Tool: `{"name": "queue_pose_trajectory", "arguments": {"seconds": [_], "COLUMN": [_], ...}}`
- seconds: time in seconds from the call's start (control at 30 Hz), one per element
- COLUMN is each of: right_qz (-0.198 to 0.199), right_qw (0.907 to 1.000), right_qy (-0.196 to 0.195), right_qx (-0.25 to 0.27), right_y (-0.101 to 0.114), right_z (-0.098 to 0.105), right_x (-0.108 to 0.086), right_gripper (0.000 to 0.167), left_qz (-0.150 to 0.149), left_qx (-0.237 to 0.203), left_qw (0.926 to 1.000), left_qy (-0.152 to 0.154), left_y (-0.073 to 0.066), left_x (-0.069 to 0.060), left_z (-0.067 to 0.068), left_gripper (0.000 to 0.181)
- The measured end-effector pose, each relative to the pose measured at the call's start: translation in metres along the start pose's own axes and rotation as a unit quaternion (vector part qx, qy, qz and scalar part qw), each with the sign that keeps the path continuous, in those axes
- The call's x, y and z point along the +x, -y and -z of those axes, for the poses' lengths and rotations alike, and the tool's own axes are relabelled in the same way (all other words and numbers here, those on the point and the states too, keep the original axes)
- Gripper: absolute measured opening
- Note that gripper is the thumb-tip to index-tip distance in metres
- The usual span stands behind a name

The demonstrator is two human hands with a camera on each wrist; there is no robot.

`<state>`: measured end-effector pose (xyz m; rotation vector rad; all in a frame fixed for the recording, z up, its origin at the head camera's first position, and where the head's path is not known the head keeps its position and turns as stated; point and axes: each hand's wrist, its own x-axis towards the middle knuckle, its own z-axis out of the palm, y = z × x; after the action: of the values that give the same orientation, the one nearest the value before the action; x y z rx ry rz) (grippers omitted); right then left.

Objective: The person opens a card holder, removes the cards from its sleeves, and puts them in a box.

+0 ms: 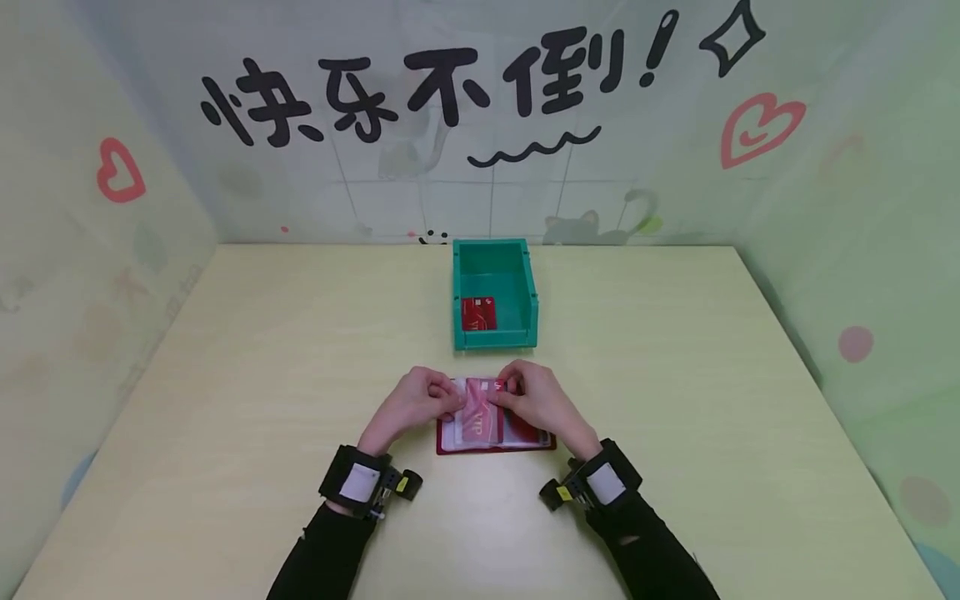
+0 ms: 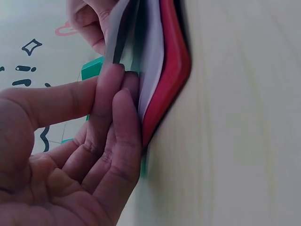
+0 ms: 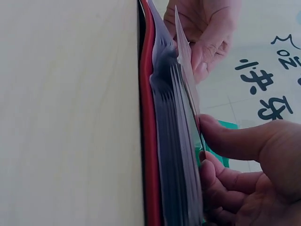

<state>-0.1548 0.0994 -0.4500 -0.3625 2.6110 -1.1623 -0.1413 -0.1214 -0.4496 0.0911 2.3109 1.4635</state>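
Observation:
A card holder with a red cover and clear plastic sleeves lies open on the table. In one raised sleeve sits a red card with pale lettering, its colour washed pink by the plastic. My left hand pinches that sleeve along its left side between thumb and fingers. With thumb and forefinger, my right hand pinches the card's right edge, where a bit of bare red shows. More sleeves fan out under it in the right wrist view. Whether the right fingertips also grip plastic is hard to see.
Beyond the hands stands a teal open bin, its low side facing me. Another red card lies inside it at the near left. A printed backdrop encloses the pale wooden table at the back and sides.

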Motion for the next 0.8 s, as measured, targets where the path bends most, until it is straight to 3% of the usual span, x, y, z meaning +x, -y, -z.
{"name": "queue_pose_trajectory", "arguments": {"seconds": [0.27,0.8], "right_qz": [-0.044,-0.051], "right_qw": [0.9984,0.9932], "right_qy": [-0.036,-0.049], "right_qx": [0.009,0.092], "right_y": [0.006,-0.012], "right_z": [0.001,0.013], "right_x": [0.000,0.000], "right_gripper": [0.018,0.012], "left_qz": [0.019,0.025], "left_qx": [-0.004,-0.031], "left_qw": [0.9998,0.9991], "left_qy": [0.002,0.012], "left_y": [-0.004,-0.001], "left_x": [-0.001,0.000], "left_z": [-0.001,0.000], "left_gripper": [0.011,0.013]}}
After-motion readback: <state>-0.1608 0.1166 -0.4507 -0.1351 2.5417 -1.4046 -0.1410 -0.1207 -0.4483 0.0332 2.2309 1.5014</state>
